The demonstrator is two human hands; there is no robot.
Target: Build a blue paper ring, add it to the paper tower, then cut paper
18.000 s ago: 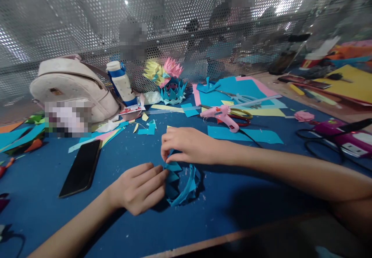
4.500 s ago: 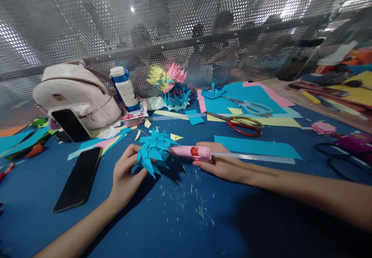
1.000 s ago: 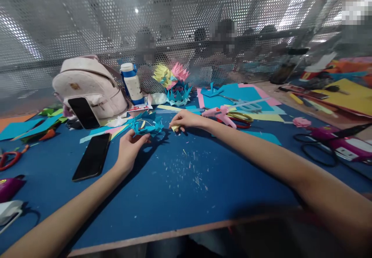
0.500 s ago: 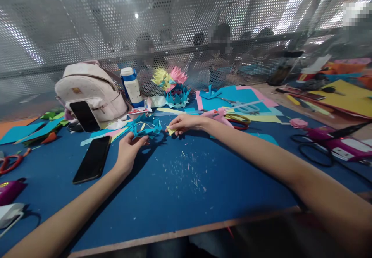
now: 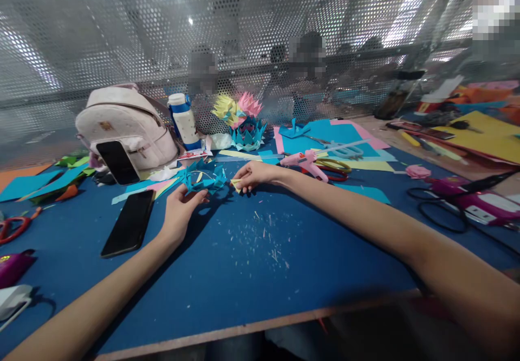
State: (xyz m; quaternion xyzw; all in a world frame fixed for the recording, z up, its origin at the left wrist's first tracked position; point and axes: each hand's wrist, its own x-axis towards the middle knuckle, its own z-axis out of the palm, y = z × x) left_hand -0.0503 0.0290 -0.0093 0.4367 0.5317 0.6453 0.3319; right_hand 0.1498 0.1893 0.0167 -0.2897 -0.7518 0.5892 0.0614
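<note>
My left hand is closed on the near edge of a ring of folded blue paper points, with a small yellow piece showing inside the ring. Between the fingertips of my right hand is a small folded yellow paper piece. It is held just right of the blue ring, apart from it. A pink glue gun lies behind my right forearm, beside scissors with yellow and red handles.
Finished paper flowers, a bottle and a pale backpack stand at the back. A black phone lies left of my left forearm. Paper scraps dot the blue table. Blue sheets lie behind the glue gun.
The yellow piece has turned a little in my right fingers, and that hand has shifted very slightly. My left hand and the blue ring look the same.
</note>
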